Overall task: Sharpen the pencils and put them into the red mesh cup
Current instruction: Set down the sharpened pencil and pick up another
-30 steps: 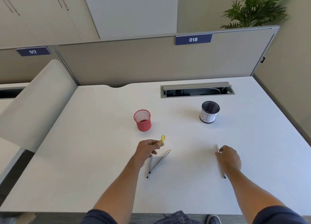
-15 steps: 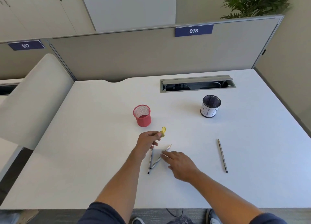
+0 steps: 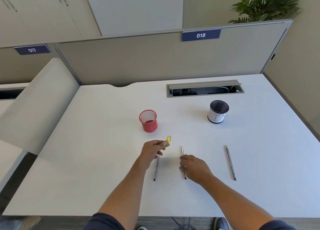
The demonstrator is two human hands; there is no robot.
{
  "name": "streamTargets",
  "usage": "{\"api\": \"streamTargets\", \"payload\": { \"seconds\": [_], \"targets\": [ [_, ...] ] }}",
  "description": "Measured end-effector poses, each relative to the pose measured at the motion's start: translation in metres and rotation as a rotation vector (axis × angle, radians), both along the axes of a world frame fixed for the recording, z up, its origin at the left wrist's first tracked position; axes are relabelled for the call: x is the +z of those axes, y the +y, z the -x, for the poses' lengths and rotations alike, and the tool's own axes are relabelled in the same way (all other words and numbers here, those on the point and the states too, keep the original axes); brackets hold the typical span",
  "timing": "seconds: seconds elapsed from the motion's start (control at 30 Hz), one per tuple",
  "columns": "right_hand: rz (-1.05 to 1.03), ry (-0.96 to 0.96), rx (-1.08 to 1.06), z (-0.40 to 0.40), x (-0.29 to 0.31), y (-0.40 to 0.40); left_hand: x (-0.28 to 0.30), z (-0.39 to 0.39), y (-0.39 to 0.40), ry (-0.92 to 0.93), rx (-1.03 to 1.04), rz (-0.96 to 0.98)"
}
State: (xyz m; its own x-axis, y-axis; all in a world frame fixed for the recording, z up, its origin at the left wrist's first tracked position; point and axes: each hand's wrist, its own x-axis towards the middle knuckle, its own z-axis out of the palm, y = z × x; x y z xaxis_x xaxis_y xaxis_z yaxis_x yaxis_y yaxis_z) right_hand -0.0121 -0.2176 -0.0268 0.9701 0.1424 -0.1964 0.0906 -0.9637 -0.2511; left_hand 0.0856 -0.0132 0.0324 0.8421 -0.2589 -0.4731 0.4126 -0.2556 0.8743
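The left hand (image 3: 151, 152) is raised a little above the desk (image 3: 103, 160) and pinches a small yellow sharpener (image 3: 168, 141) with an open lid between thumb and fingers. Under this hand lies 1 pencil (image 3: 156, 169). The right hand (image 3: 194, 168) rests on the middle pencil (image 3: 182, 152), fingers curled over it; I cannot tell if it grips. A 3rd pencil (image 3: 230, 162) lies well right of that hand. The red cup (image 3: 148, 120) stands beyond the left hand, empty.
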Motion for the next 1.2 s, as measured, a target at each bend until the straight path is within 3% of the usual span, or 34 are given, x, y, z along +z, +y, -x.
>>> {"api": "streamTargets", "payload": {
  "seconds": [0.13,0.33,0.97,1.2],
  "targets": [
    [0.025,-0.025,-0.113,0.002,0.000,-0.019,-0.001,0.002,-0.001,-0.007,-0.009,0.000],
    [-0.164,-0.189,-0.363,0.012,-0.008,-0.025,-0.006,0.010,0.000,0.005,-0.025,-0.004],
    [0.158,-0.002,-0.352,0.004,0.008,-0.011,-0.002,0.016,0.002,0.014,-0.003,0.009],
    [-0.255,0.001,-0.400,-0.004,0.028,-0.015,0.000,0.017,-0.003,0.024,0.009,0.030]
  ]
}}
